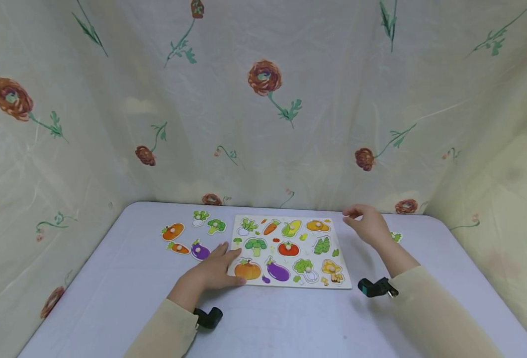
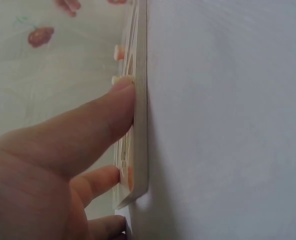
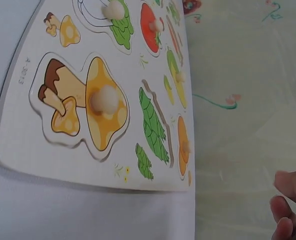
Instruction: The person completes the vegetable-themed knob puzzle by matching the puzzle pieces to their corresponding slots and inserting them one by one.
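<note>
A white wooden puzzle board printed with vegetables lies on the table. My left hand rests at its lower left corner; in the left wrist view the thumb presses the board's edge, fingers extended beside it. My right hand is raised off the board's upper right side, fingers loosely bent, with nothing seen between them. In the right wrist view its fingertips show at the lower right. A knobbed mushroom piece sits in the board. The asparagus picture shows no knob.
Left of the board lie loose pieces: a pumpkin, a turnip, a broccoli, a carrot and an eggplant. A green leafy piece lies partly behind the right wrist. A flowered curtain surrounds the table.
</note>
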`<state>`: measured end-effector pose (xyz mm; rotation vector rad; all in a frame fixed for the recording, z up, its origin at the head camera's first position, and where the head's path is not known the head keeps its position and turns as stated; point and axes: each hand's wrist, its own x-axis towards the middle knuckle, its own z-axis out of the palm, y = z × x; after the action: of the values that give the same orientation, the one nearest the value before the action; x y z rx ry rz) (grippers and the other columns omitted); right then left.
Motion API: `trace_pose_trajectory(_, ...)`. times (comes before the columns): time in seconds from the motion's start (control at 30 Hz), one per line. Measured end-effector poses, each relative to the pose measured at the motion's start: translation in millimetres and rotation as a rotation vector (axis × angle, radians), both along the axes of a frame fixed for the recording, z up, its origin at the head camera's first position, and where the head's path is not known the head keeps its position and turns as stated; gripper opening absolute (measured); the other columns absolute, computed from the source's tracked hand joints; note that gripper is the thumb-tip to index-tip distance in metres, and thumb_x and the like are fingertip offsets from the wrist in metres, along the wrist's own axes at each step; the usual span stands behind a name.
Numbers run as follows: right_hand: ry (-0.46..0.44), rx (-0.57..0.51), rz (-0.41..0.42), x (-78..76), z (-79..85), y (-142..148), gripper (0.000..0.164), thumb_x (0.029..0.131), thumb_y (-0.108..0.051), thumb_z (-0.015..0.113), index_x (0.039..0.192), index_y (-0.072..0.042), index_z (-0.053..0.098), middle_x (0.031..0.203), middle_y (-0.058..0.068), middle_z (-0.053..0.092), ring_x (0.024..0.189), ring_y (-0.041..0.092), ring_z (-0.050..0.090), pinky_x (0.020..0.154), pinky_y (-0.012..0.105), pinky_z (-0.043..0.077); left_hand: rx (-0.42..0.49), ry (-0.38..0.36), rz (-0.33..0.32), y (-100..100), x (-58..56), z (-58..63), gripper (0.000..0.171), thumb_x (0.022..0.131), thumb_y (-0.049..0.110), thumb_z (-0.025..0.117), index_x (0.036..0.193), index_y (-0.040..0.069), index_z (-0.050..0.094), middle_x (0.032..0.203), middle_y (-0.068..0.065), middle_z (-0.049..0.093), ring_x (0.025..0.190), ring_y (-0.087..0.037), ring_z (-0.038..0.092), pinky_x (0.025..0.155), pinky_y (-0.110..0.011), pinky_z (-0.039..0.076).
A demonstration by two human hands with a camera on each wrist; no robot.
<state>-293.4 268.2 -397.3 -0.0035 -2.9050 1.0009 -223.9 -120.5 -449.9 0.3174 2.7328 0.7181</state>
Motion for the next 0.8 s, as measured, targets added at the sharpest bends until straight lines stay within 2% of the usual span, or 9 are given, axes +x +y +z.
trace_pose_trajectory(0.4,0.061,0.054,0.002,10.6,-2.8,41.9,0.030,0.100,-0.020,0.062,0.118,0.003,0.065,0.109,0.024,0.064,0.094,0.036,0.058,0.069,0.037,0.049,0.007,-0.008,0.010,-0.5,-2.1,-4.2,0.084,0.084,0.050,0.076,0.154,0.022,0.041,0.166,-0.014,0.018,0.153,-0.035,0.013,0.114,-0.065,0.026)
trace_pose_trajectory(0.67,0.049,0.075,-0.008,13.2,-6.5,72.1,0.032,0.101,-0.022,0.060,0.120,0.004,0.063,0.110,0.027,0.063,0.097,0.042,0.056,0.072,0.044,0.047,0.004,0.012,0.004,-2.1,-3.0,-6.3,0.084,0.084,0.051,0.077,0.154,0.021,0.041,0.166,-0.015,0.018,0.153,-0.034,0.013,0.114,-0.064,0.026)
trace_pose_trajectory(0.8,0.038,0.085,-0.023,11.7,-11.0,84.7,0.033,0.101,-0.023,0.059,0.121,0.004,0.063,0.114,0.029,0.060,0.096,0.042,0.055,0.071,0.041,0.045,0.006,0.015,-0.001,-3.4,-4.2,-8.5,0.084,0.084,0.050,0.077,0.154,0.021,0.041,0.166,-0.015,0.018,0.153,-0.034,0.013,0.114,-0.064,0.026)
